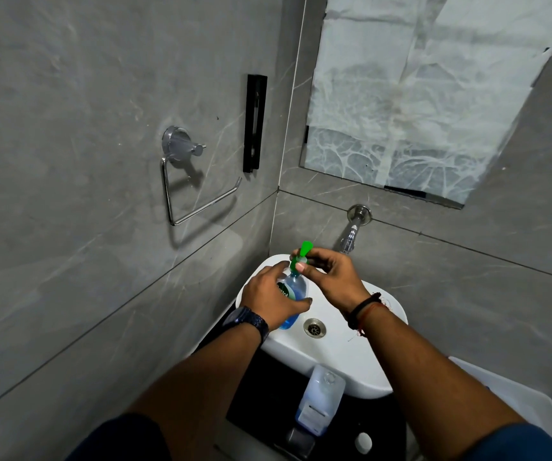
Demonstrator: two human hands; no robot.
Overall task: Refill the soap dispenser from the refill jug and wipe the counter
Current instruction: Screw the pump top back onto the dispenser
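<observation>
A clear soap dispenser bottle [295,291] with blue liquid and a green label is held over the left side of the white basin [341,347]. My left hand [269,296] is wrapped around its body. My right hand [332,277] pinches the green pump head [302,252] at the bottle's top. A translucent refill jug [319,399] with blue liquid at its bottom stands on the dark counter [261,390] in front of the basin.
A chrome tap [351,234] sticks out of the grey tiled wall above the basin; the drain [314,327] lies mid-basin. A chrome towel ring [188,181] and a black bracket [254,123] hang on the left wall. A paper-covered mirror [417,104] is above. A white bin [517,397] stands at right.
</observation>
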